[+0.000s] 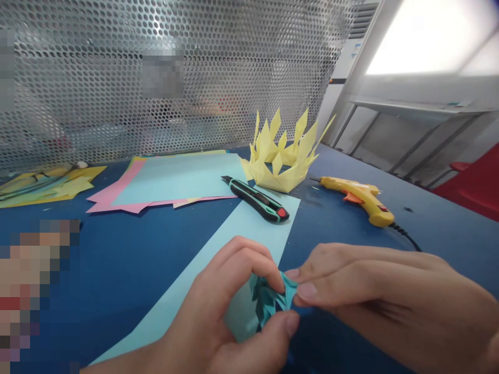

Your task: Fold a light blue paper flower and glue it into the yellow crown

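Between my two hands is a small piece of folded teal paper with many pointed pleats. My left hand curls round it, forefinger on top and thumb below. The fingertips of my right hand pinch its right edge. Under my left hand runs a long light-blue paper strip, slanting across the blue table. A black and green utility knife with its blade out lies across the strip's far end. Behind the knife stands a yellow folded-paper crown with tall points.
A yellow glue gun lies at right, its cord trailing toward me. Stacked light-blue and pink sheets lie at the back, and yellow paper at far left. A perforated metal screen borders the table; a red chair stands at right.
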`<control>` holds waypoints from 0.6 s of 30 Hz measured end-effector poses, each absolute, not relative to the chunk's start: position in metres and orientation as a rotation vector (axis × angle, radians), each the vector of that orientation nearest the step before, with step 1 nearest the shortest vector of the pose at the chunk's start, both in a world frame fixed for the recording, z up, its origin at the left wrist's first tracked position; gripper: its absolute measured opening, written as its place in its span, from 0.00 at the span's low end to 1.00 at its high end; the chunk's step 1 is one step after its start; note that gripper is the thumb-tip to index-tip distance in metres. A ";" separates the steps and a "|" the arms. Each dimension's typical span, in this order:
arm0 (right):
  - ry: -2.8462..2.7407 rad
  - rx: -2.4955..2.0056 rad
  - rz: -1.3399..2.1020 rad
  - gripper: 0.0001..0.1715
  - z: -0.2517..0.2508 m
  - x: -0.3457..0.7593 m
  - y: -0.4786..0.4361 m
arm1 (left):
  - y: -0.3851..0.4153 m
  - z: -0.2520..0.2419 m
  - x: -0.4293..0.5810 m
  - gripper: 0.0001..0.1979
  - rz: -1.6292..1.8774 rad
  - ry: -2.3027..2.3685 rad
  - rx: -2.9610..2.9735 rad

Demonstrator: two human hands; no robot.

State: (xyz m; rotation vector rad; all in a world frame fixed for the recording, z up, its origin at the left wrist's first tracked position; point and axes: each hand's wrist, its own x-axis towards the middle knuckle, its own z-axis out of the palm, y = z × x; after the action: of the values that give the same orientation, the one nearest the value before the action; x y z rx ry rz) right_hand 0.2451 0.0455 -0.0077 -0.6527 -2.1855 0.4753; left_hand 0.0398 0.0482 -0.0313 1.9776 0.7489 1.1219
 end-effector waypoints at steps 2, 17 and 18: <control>-2.162 -0.665 0.482 0.17 -0.009 0.245 0.044 | 0.048 -0.033 0.040 0.08 1.117 0.732 1.993; -2.268 -0.529 0.490 0.18 -0.012 0.247 0.048 | 0.047 -0.037 0.041 0.09 1.107 0.708 2.005; -2.291 -0.495 0.481 0.18 -0.012 0.247 0.050 | 0.047 -0.036 0.040 0.09 1.105 0.709 2.004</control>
State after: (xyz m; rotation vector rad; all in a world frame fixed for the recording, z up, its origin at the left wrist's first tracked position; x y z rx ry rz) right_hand 0.2473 0.0495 -0.0123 -0.4955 -2.2910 0.4806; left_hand 0.0402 0.0474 -0.0363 2.0037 0.7092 1.1048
